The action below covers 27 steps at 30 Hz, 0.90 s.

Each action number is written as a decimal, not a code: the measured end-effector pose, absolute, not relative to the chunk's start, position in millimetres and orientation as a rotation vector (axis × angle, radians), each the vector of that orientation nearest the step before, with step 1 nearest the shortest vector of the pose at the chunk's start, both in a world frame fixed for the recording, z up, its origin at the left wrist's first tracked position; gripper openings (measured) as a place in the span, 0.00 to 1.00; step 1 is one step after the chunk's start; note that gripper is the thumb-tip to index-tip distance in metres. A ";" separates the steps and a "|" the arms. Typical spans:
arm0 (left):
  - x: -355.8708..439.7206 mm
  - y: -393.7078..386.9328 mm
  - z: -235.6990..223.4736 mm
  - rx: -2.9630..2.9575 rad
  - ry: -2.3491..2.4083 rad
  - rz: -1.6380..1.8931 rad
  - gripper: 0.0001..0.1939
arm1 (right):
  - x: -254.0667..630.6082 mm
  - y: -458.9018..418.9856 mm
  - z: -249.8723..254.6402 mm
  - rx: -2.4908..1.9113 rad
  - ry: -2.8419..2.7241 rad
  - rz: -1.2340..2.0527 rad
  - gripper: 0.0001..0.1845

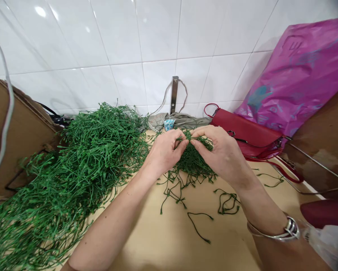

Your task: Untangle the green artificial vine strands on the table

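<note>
My left hand [170,147] and my right hand [218,148] meet near the middle of the table, each pinching a thin green stem [188,137] between thumb and fingertips. The fingertips almost touch, and the join between them is too small to make out. Just beneath and behind my hands lies a small heap of green artificial stems [195,162]. A few loose stems [199,222] are scattered on the table towards me. To the left spreads a much larger pile of the same green stems [101,146].
The pale wooden table [154,241] meets a white tiled wall [157,41]. A metal bracket [174,94] stands at the back beside grey cloth [188,121]. On the right are a red handbag [247,130] and a purple plastic bag [304,71]. A cardboard box [19,139] flanks the left.
</note>
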<state>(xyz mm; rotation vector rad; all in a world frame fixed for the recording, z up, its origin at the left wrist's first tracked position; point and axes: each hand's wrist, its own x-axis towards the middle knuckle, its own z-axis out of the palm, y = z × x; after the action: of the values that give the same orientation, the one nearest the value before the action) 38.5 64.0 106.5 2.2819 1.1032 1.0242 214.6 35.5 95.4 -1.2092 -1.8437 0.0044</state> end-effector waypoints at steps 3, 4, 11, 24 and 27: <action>38.4 63.8 103.9 2.331 1.114 1.043 0.08 | 211.4 30.5 98.0 -1.263 -1.932 -0.186 0.05; 38.7 62.9 103.3 2.343 1.116 1.048 0.07 | 210.1 28.9 99.3 -1.277 -1.940 -0.269 0.05; 43.4 57.3 103.7 2.399 1.088 1.015 0.09 | 203.2 30.2 96.0 -1.343 -1.925 -0.432 0.11; 42.0 53.9 105.8 2.112 1.020 0.922 0.10 | 272.6 70.9 79.3 -1.546 -1.471 -0.061 0.08; 40.4 58.8 104.1 2.141 1.142 1.054 0.09 | 271.4 63.1 92.8 -1.446 -1.460 0.274 0.08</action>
<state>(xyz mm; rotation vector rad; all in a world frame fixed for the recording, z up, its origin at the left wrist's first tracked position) 40.4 58.8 104.1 2.1411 1.1420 1.0536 271.4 63.1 92.8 -1.4457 -1.4598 0.2737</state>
